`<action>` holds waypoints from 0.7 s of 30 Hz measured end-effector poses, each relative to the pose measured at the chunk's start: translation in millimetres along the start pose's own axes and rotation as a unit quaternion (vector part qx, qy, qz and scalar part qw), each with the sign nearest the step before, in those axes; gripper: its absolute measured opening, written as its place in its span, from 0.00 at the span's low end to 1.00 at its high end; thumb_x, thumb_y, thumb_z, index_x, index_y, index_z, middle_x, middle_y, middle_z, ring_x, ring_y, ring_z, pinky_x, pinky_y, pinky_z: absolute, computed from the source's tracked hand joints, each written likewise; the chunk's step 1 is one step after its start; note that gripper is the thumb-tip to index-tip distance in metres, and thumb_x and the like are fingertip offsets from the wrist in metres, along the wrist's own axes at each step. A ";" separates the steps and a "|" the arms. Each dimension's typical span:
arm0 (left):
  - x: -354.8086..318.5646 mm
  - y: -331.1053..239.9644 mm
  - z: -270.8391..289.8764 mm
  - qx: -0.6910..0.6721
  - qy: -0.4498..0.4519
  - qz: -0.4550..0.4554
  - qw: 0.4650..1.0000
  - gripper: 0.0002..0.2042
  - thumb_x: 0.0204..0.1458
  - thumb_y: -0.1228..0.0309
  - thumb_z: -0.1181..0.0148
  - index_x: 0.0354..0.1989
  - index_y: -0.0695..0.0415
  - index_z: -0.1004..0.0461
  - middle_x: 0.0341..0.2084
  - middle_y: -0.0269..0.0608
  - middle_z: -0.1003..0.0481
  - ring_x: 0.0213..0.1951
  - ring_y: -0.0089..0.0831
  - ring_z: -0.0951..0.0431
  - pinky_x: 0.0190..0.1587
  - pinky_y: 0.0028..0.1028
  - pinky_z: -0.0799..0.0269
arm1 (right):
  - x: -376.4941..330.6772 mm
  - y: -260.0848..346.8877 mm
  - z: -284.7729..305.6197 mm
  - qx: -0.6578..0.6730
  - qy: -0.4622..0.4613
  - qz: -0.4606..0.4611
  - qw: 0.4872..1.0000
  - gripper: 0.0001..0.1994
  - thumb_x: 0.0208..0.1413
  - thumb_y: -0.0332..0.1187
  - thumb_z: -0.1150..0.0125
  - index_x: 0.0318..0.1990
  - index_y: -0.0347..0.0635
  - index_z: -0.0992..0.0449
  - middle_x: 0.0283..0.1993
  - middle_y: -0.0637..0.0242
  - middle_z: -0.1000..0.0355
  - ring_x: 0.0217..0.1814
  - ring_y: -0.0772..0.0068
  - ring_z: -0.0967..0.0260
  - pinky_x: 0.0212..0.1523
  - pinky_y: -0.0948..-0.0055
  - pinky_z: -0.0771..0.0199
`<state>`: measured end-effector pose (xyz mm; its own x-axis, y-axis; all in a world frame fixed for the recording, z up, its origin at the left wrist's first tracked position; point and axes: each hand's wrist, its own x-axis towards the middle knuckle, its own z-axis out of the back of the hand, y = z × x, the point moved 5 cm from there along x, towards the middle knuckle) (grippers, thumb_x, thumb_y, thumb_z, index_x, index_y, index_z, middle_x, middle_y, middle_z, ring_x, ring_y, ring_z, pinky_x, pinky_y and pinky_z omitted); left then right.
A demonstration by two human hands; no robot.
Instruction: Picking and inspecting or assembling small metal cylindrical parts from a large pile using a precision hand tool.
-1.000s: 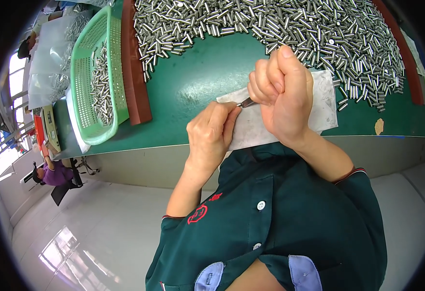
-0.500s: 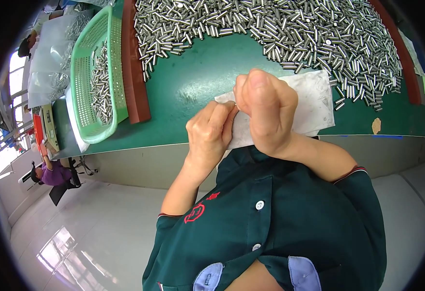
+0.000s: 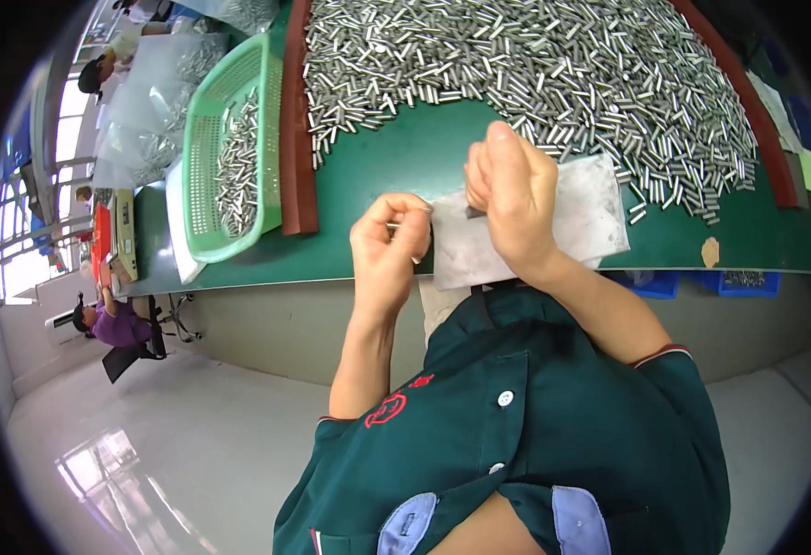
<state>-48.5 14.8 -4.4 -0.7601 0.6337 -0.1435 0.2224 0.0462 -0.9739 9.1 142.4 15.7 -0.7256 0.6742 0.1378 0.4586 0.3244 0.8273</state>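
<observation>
My left hand (image 3: 389, 245) is closed in a pinch near the front edge of the green table. Small shiny metal pins (image 3: 393, 226) show between its fingers. To its right, my right hand (image 3: 519, 199) is curled up over a white cloth (image 3: 577, 217) marked with grey smudges. A small dark piece shows under its fingers, too little of it to name. The two hands are apart. Beyond them spreads a large heap of loose metal pins (image 3: 535, 69).
Dark red rails (image 3: 296, 139) border the heap left and right. A light green plastic basket (image 3: 204, 139) with more pins stands left of it, near bags of pins (image 3: 151, 111) and a scale (image 3: 124, 236). Blue bins (image 3: 743, 283) sit below the table edge. A person in purple (image 3: 117, 326) sits far left.
My hands have drawn apart from where they were close together. Pins now show in my left hand. The whole view has shifted, so the basket and rail appear further right.
</observation>
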 end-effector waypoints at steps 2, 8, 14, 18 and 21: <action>4.8 2.8 -1.5 -0.321 0.092 0.104 0.937 0.09 0.53 0.65 0.53 0.31 0.59 0.37 0.19 0.30 0.40 0.15 0.14 0.47 0.16 0.14 0.53 | -0.3 1.7 -2.3 0.009 0.006 0.002 1.000 0.19 0.59 0.36 0.65 0.15 0.43 0.50 0.11 0.74 0.54 0.12 0.86 0.62 0.13 0.82 0.61; 15.0 8.8 2.6 -0.438 0.081 0.174 0.878 0.08 0.56 0.66 0.59 0.31 0.57 0.38 0.22 0.33 0.41 0.19 0.14 0.46 0.16 0.10 0.50 | -1.3 -0.5 -2.2 0.036 0.014 -0.012 0.999 0.18 0.58 0.33 0.65 0.15 0.41 0.49 0.12 0.75 0.53 0.13 0.86 0.58 0.13 0.82 0.57; 18.8 0.8 2.5 -0.373 0.092 0.139 0.913 0.10 0.55 0.66 0.58 0.38 0.59 0.36 0.22 0.34 0.38 0.18 0.14 0.47 0.16 0.11 0.51 | 1.2 -1.2 -5.3 0.046 0.025 -0.011 0.999 0.18 0.58 0.33 0.65 0.15 0.42 0.51 0.12 0.75 0.54 0.13 0.85 0.59 0.13 0.82 0.58; 15.4 -20.3 12.6 -0.359 0.056 0.121 0.924 0.13 0.55 0.63 0.59 0.39 0.59 0.36 0.19 0.31 0.41 0.15 0.15 0.48 0.15 0.13 0.54 | -0.8 0.4 -3.4 0.023 0.012 -0.020 0.999 0.19 0.58 0.34 0.67 0.14 0.45 0.51 0.10 0.74 0.56 0.11 0.85 0.63 0.12 0.82 0.59; 23.4 -70.4 50.8 -0.137 -0.075 -0.098 0.983 0.10 0.55 0.64 0.58 0.33 0.59 0.36 0.14 0.26 0.43 0.13 0.13 0.50 0.14 0.14 0.56 | -0.4 -1.0 1.6 0.016 0.021 -0.011 1.000 0.18 0.58 0.34 0.67 0.14 0.45 0.51 0.10 0.73 0.55 0.11 0.84 0.63 0.13 0.81 0.59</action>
<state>-113.0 -12.8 51.9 -0.8816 0.4721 -0.0023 0.2030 0.3748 -0.9046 9.7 142.8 14.0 -0.7563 0.6383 0.1435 0.4584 0.3607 0.8123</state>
